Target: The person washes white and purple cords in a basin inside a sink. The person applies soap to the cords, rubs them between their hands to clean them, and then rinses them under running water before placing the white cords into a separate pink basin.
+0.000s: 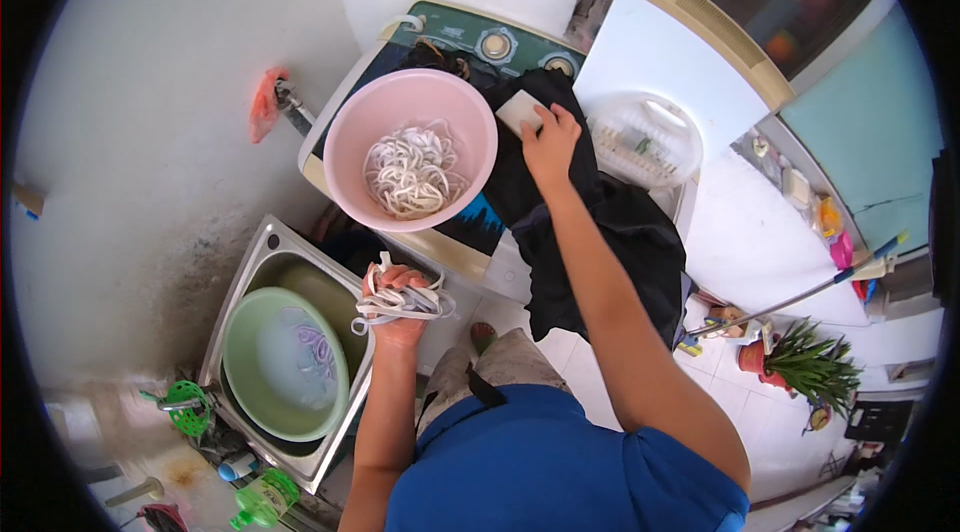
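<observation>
A bunch of flat white shoelaces [405, 304] is gripped in my left hand [398, 282], held up beside the sink's right edge. With its fingers closed on the right end of a white bar of soap [519, 113], my right hand [553, 144] reaches over black cloth [540, 187]. Between and beyond my hands, a pink basin [345, 147] holds a tangled heap of white laces [415, 170]. A light green basin [237, 372] sits in the metal sink [268, 232], with pale purple laces [317, 352] in cloudy water.
The pink basin stands on a washing machine [455, 27] with a green panel and knobs. A white plastic basket [645, 137] lies to the right. A green bottle [265, 499] is near the sink's lower edge. A potted plant [810, 357] and a mop pole [790, 300] are at right.
</observation>
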Motion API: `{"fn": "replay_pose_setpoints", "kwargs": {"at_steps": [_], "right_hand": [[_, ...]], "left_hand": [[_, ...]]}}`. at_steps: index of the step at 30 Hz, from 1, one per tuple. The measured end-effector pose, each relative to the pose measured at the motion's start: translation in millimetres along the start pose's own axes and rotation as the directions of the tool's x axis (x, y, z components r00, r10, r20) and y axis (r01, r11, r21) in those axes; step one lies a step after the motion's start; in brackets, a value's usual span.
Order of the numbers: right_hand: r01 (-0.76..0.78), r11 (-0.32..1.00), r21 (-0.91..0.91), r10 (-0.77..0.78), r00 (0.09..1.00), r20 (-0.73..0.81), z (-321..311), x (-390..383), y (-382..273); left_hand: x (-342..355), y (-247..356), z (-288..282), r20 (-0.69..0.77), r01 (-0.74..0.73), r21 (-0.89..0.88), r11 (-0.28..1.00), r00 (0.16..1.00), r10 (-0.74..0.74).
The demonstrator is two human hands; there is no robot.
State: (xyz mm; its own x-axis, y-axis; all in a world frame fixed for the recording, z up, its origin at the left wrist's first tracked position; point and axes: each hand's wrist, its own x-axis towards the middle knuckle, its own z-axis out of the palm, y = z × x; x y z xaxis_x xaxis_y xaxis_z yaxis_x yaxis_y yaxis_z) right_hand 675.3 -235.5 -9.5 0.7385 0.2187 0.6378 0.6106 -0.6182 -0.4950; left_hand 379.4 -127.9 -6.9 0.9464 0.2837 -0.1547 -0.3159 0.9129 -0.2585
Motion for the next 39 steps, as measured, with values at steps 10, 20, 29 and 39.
{"fn": "replay_pose_setpoints", "kwargs": {"at_steps": [10,20,29,39], "right_hand": [[-0.720,-0.561,0.409,0.306,0.279,0.911,-65.3,-169.2,-169.4],[-0.199,0.592,0.781,-0.050,0.958,0.282,-46.2,-215.5,-297.5],[-0.498,0.596,0.630,-0.111,0.726,0.679,30.5,-235.3,-354.5],[-0.248,0.713,0.656,-0.261,0.774,0.576,96.7,-315.6,-437.0]], "left_hand": [[11.7,-10.6,13.3,0.113,0.109,0.192,0.975,0.985,-0.133],[-25.1,71.0,6.8,0.691,-0.609,0.718,-0.337,0.571,0.443],[-129.2,127.2,47.8,-0.004,-0.334,0.590,0.735,0.909,0.416],[-199.4,221.8,-4.0,0.006,-0.427,0.622,0.657,0.841,0.541]]}}
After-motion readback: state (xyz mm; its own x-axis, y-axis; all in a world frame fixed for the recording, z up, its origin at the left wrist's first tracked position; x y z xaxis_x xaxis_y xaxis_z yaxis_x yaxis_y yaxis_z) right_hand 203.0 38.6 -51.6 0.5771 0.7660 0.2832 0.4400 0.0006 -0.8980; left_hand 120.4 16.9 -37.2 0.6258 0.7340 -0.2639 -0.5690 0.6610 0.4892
